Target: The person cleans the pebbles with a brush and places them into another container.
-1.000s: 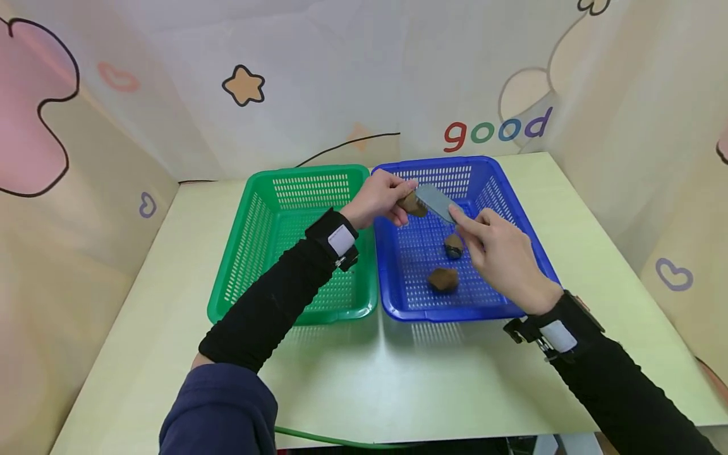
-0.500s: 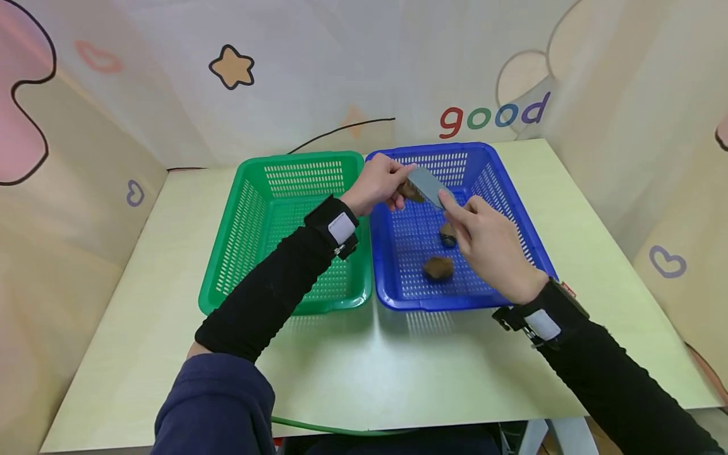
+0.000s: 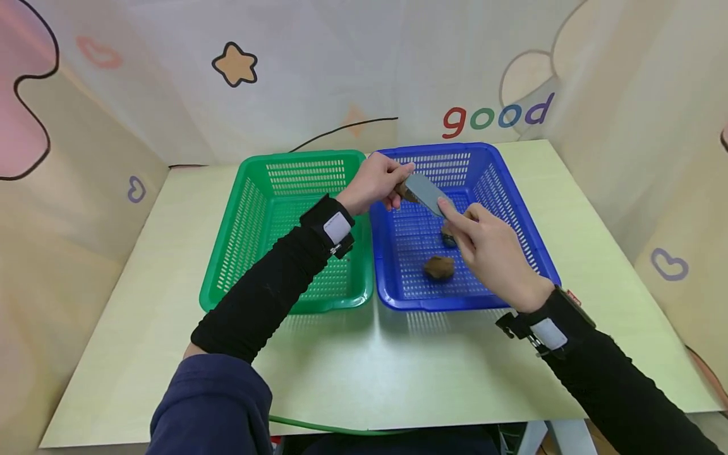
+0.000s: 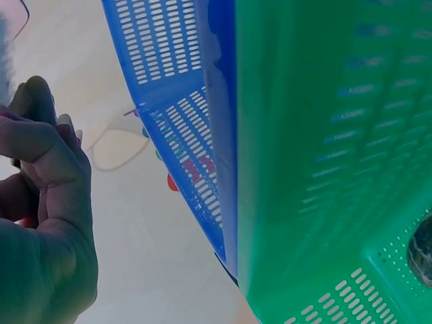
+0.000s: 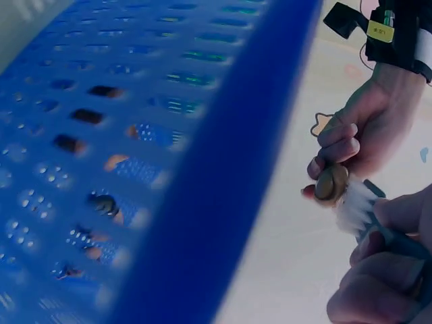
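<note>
A: What filled the table [image 3: 352, 373]?

B: A blue basket [image 3: 418, 302] and a green basket [image 3: 335, 304] stood side by side, apparently for easy reach by either arm.

A: And the hands?

B: Above the blue basket, the right hand [image 3: 495, 253] gripped a brush [image 3: 428, 194] with curled fingers; the left hand [image 3: 375, 183] pinched a held stone [image 5: 331, 183], seemingly to steady it against the bristles [image 5: 354, 206].

A: Why there?

B: Loose grit would likely have dropped into the basket below.

A: Anything else?

B: A brown stone [image 3: 440, 268] and a half-hidden stone [image 3: 448, 237] lay in the blue basket, a dark stone [image 4: 422, 251] in the green, perhaps for separation.
</note>
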The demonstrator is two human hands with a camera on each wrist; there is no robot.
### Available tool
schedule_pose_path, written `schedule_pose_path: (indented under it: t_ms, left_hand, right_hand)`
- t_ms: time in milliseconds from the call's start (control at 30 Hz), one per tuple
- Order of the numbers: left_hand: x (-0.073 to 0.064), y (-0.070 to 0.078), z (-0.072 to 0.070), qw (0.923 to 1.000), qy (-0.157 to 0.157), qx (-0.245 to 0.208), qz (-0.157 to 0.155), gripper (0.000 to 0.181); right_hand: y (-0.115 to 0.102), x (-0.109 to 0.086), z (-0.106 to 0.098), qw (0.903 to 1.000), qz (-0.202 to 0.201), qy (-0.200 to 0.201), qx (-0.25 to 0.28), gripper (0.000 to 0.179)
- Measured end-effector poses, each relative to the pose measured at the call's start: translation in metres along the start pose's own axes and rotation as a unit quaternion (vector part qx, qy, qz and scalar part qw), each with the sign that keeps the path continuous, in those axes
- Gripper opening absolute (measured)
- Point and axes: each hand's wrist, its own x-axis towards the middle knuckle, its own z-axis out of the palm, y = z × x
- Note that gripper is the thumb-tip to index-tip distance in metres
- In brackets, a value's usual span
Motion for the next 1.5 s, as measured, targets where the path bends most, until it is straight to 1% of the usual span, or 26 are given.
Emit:
schedule_pose_path:
  t_ms: [100,200,300,433,500,567,633,733,833,900,1000,1133,1200,1267,1400,1500]
  left_hand:
    - [-0.001,-0.001,0.000,1.0000,0.006,0.004,-0.001,0.039]
    - [-0.001,-0.001,0.002,0.9999,0.006,0.011,0.006,0.039]
    - [-0.001,0.000,0.005,0.9997,0.001,0.020,0.015,0.039]
    - [-0.001,0.000,0.002,0.9998,0.002,0.016,0.010,0.038]
    - [-0.001,-0.001,0.000,0.9999,0.005,0.013,0.005,0.038]
    - [-0.002,-0.001,-0.001,0.9998,0.010,0.015,0.004,0.038]
    - [-0.002,-0.001,-0.001,0.9997,0.009,0.023,0.006,0.038]
    - [-0.002,0.001,0.001,0.9992,0.006,0.037,0.014,0.038]
    - [-0.001,0.000,0.003,0.9990,0.000,0.043,0.014,0.037]
    - [0.000,-0.002,0.003,0.9992,0.001,0.038,0.011,0.037]
    - [0.000,-0.007,-0.001,0.9994,0.012,0.030,0.007,0.038]
    - [-0.002,-0.010,-0.005,0.9994,0.024,0.023,-0.004,0.038]
    - [-0.003,-0.010,-0.005,0.9995,0.018,0.025,-0.008,0.038]
    - [-0.003,-0.009,-0.003,0.9996,0.010,0.027,-0.005,0.038]
    - [-0.003,-0.009,0.000,0.9996,0.011,0.025,0.000,0.037]
    - [-0.003,-0.010,0.000,0.9997,0.019,0.018,0.001,0.037]
  right_hand:
    - [0.003,-0.004,-0.002,0.9998,0.001,0.005,-0.018,0.046]
    - [0.004,-0.001,-0.002,0.9994,0.016,0.009,-0.028,0.044]
    - [0.001,0.003,0.001,0.9997,0.023,0.012,-0.004,0.043]
    - [-0.002,0.000,0.003,0.9997,0.008,0.010,0.023,0.043]
    - [-0.001,-0.003,0.001,0.9999,0.002,0.008,0.013,0.043]
    - [0.000,-0.004,0.000,0.9999,0.009,0.010,-0.002,0.043]
    - [0.001,-0.002,-0.001,0.9996,0.019,0.014,-0.014,0.043]
    - [0.000,0.003,0.002,0.9993,0.030,0.020,-0.008,0.042]
    - [-0.002,0.004,0.005,0.9996,0.017,0.019,0.014,0.042]
    - [-0.003,0.001,0.006,0.9996,0.005,0.016,0.020,0.042]
    - [-0.001,-0.004,0.006,0.9999,-0.006,0.009,0.009,0.042]
    - [0.004,-0.004,0.006,0.9998,0.018,0.013,-0.003,0.039]
    - [0.005,-0.001,0.007,0.9992,0.034,0.021,0.007,0.038]
    - [0.005,0.001,0.009,0.9988,0.038,0.028,0.016,0.038]
    - [0.001,0.002,0.013,0.9993,0.012,0.025,0.027,0.039]
    - [-0.001,-0.001,0.011,0.9997,-0.003,0.022,0.011,0.041]
